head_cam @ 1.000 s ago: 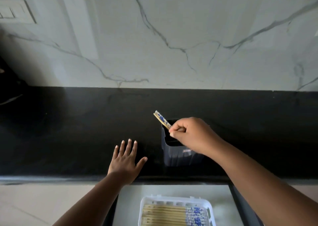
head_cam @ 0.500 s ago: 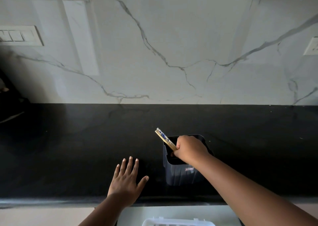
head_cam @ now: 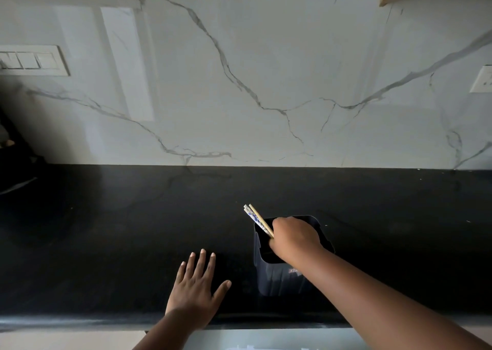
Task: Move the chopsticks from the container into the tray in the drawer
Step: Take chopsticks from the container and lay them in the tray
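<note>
A dark square container (head_cam: 277,277) stands on the black counter (head_cam: 119,230). My right hand (head_cam: 294,239) reaches into its mouth, closed around a pair of pale chopsticks (head_cam: 257,219) with blue-patterned tops that stick out up and to the left. My left hand (head_cam: 195,288) lies flat on the counter, fingers spread, left of the container. Only a sliver of the white tray's rim (head_cam: 247,347) shows at the bottom edge, inside the open drawer (head_cam: 266,339).
A white marble backsplash (head_cam: 239,83) rises behind the counter, with a switch plate (head_cam: 32,60) at the left and an outlet (head_cam: 483,79) at the right. Dark objects (head_cam: 10,147) sit at the far left. Cabinet undersides line the top.
The view has tilted upward, so the tray of chopsticks has dropped almost out of sight. My right hand has sunk deeper into the container, still holding the chopsticks. My left hand stays flat.
</note>
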Tool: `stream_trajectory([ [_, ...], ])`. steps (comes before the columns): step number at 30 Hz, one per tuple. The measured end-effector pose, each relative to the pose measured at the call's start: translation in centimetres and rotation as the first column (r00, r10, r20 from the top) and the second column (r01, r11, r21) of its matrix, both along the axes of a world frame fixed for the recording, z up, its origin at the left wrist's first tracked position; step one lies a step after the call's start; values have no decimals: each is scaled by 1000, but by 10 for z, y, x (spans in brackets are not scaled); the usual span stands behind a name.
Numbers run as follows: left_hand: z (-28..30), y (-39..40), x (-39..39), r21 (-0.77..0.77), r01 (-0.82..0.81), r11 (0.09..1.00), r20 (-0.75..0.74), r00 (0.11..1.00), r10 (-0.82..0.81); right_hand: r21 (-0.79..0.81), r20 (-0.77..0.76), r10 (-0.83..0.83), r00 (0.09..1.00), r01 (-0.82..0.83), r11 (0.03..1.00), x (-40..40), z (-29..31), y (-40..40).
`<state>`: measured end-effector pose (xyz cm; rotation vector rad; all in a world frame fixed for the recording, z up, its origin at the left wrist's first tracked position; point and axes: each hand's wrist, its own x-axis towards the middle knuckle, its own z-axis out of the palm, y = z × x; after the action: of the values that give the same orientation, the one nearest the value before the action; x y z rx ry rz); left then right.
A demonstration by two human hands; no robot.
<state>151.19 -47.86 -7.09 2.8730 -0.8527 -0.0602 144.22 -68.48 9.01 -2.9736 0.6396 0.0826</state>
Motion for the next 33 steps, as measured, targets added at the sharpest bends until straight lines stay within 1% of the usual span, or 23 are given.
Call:
stream_trajectory([
  [3,1,0,0,-12,-7,1000,-14,1000,7,54,77,44,996,-49,997,-7,18,-4],
  [6,2,-1,-1,16,-15,1000,-29,999,16,133,243,75,967,-110,985,-17,50,-14],
  [7,4,-2,-1,42,-21,999,-46,999,23,209,309,52,950,-121,970,-20,63,-19],
  [8,8,-4,-1,69,-28,997,-71,997,33,315,367,18,930,-142,939,-24,77,-23],
  [10,23,-8,1,75,-31,997,-115,993,39,532,423,-43,905,-209,821,-30,104,-31],
  [11,35,-10,4,28,-20,999,-100,995,23,606,433,-52,900,-248,756,-33,116,-35],
  [12,51,-11,7,-62,14,998,-42,999,-17,658,442,-55,895,-282,699,-36,126,-37],
  [13,70,-13,10,-184,88,979,64,995,-77,691,452,-56,890,-310,653,-39,134,-38],
  [14,92,-15,10,-291,203,935,212,967,-144,714,457,-58,887,-327,619,-41,140,-38],
  [15,117,-17,8,-343,334,878,371,907,-200,732,458,-58,887,-339,590,-43,144,-37],
  [16,140,-21,5,-344,467,815,520,817,-248,751,453,-58,890,-345,564,-44,145,-35],
  [17,161,-25,2,-306,587,749,648,705,-288,767,446,-55,893,-350,539,-44,145,-34],
  [18,178,-29,-2,-245,684,687,741,589,-323,782,437,-51,898,-352,515,-45,145,-31],
  [19,193,-32,-6,-179,754,632,803,483,-349,796,429,-45,902,-354,490,-46,143,-29],
  [21,214,-35,-13,-62,829,556,865,323,-385,824,416,-31,909,-362,435,-48,141,-23],
  [23,229,-35,-20,49,861,505,885,198,-422,842,411,-28,911,-368,395,-49,140,-18],
  [25,239,-32,-24,153,870,470,882,95,-462,849,414,-29,910,-374,374,-50,139,-15],
  [27,247,-29,-27,222,862,455,868,37,-494,858,414,-26,910,-380,344,-52,138,-14],
  [28,249,-28,-28,245,858,452,861,22,-508,865,415,-30,909,-384,325,-53,137,-12],
  [30,254,-26,-31,250,860,446,855,20,-519,876,422,-55,905,-391,284,-54,135,-11],
  [31,257,-25,-33,225,870,438,856,38,-516,881,424,-71,903,-393,263,-54,134,-11],
  [32,258,-24,-35,174,888,426,856,77,-511,887,425,-90,901,-394,241,-55,133,-11],
  [33,260,-23,-37,88,908,411,852,145,-503,891,426,-115,898,-394,224,-56,132,-11],
])
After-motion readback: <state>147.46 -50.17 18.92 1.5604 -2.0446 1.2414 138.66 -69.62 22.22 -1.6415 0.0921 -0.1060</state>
